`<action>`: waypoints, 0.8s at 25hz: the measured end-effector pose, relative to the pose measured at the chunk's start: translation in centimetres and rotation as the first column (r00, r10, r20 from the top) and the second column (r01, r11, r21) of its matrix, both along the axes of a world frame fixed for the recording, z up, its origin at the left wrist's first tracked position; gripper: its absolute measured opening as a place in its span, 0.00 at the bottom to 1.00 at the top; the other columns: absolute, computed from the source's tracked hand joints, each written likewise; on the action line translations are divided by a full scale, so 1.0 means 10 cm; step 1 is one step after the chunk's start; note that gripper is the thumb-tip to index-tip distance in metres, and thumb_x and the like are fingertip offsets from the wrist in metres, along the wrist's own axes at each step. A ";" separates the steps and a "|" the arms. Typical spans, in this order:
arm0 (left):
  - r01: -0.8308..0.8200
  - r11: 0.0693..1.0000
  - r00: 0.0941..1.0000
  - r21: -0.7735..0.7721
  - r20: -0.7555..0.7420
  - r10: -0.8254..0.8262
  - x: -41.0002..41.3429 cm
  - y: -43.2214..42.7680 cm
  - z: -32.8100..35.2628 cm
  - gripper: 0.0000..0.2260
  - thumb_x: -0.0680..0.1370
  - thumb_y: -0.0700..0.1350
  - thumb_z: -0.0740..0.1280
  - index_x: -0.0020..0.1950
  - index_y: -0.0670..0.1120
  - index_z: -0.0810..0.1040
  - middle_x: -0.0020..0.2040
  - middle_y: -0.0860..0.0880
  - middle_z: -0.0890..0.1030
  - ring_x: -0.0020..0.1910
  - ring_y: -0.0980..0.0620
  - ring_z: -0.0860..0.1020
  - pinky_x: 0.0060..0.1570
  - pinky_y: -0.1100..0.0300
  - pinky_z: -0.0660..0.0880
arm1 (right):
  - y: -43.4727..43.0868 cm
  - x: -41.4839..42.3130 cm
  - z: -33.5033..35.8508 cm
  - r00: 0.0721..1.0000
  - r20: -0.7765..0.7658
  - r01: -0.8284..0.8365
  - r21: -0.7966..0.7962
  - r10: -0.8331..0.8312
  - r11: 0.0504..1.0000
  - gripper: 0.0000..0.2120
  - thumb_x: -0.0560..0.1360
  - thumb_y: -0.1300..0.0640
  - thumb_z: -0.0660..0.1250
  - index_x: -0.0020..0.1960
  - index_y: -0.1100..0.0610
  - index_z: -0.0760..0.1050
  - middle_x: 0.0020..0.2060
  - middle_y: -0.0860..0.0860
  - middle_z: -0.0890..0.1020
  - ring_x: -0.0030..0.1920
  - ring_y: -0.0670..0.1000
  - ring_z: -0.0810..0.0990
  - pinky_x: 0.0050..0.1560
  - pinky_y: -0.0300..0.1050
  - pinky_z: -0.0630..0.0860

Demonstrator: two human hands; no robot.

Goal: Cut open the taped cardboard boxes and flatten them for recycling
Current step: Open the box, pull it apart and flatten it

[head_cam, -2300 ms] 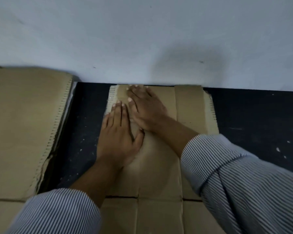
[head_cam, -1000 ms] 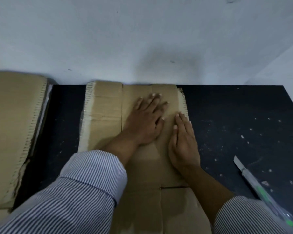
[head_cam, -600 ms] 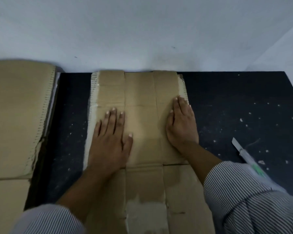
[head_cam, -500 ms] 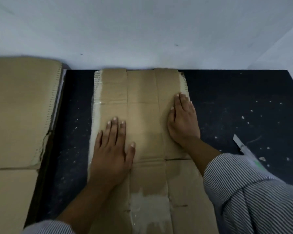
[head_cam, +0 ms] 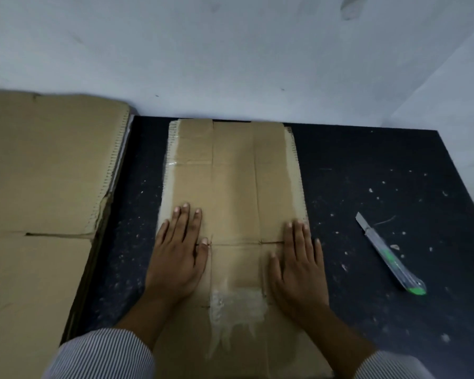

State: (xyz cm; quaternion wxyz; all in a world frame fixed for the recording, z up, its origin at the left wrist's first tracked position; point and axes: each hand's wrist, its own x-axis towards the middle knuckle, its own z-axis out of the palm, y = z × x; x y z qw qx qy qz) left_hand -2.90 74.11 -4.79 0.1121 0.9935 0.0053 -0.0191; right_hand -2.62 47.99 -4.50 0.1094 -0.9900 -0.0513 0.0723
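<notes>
Both hands have slid back along the cardboard toward the person since half a second ago: the right hand (head_cam: 298,272), which lay farther up the right edge, has come down level with the left hand (head_cam: 175,258), and the two now sit side by side across the same cross crease. Each hand lies palm down with its fingers straight and close together, pressing on the flattened box (head_cam: 233,187); they are apart, with the middle panel between them, and neither grips anything. Left thumb tip touches the crease where it meets the lengthwise fold. Outer fingers of the right hand reach past the box's right edge over the table (head_cam: 367,165). Between the wrists a whitish patch of torn tape (head_cam: 236,305) clings to the middle panel. Striped sleeves (head_cam: 101,354) cover both forearms at the bottom of the view.

The flattened box lies in the middle of the black, speckled table, its long side running from the person to the white wall (head_cam: 230,50), its far end at the foot of the wall. To the left, across a strip of bare table, sits a stack of flattened cardboard (head_cam: 47,173). To the right, well apart from the box, a utility knife (head_cam: 389,255) lies on the table, blade out and pointing away toward the wall, its green end nearest the person
</notes>
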 end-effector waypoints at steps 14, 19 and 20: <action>-0.676 0.308 0.712 -0.669 -0.484 0.509 -0.47 0.32 0.51 0.06 0.82 0.51 0.66 0.50 0.51 0.78 0.49 0.47 0.80 0.50 0.47 0.78 0.49 0.54 0.74 | 0.04 -0.01 0.52 0.780 -0.389 0.623 0.413 -0.490 0.664 0.23 0.81 0.48 0.62 0.70 0.61 0.67 0.61 0.58 0.75 0.56 0.58 0.75 0.50 0.47 0.70; -0.615 0.361 0.756 -0.701 -0.395 0.522 -0.79 0.36 0.55 0.07 0.80 0.48 0.70 0.53 0.45 0.79 0.47 0.47 0.82 0.48 0.46 0.80 0.42 0.56 0.74 | 0.07 -0.49 0.67 0.876 -0.279 0.482 0.535 -0.394 0.694 0.10 0.83 0.52 0.60 0.53 0.60 0.68 0.45 0.55 0.80 0.37 0.49 0.77 0.31 0.41 0.68; -0.607 0.353 0.754 -0.712 -0.375 0.539 -0.82 0.40 0.59 0.09 0.78 0.47 0.72 0.54 0.44 0.79 0.48 0.48 0.82 0.48 0.47 0.81 0.42 0.56 0.74 | 0.09 -0.54 0.73 0.883 -0.250 0.467 0.558 -0.397 0.686 0.09 0.83 0.53 0.61 0.52 0.59 0.69 0.44 0.54 0.80 0.37 0.48 0.77 0.31 0.38 0.67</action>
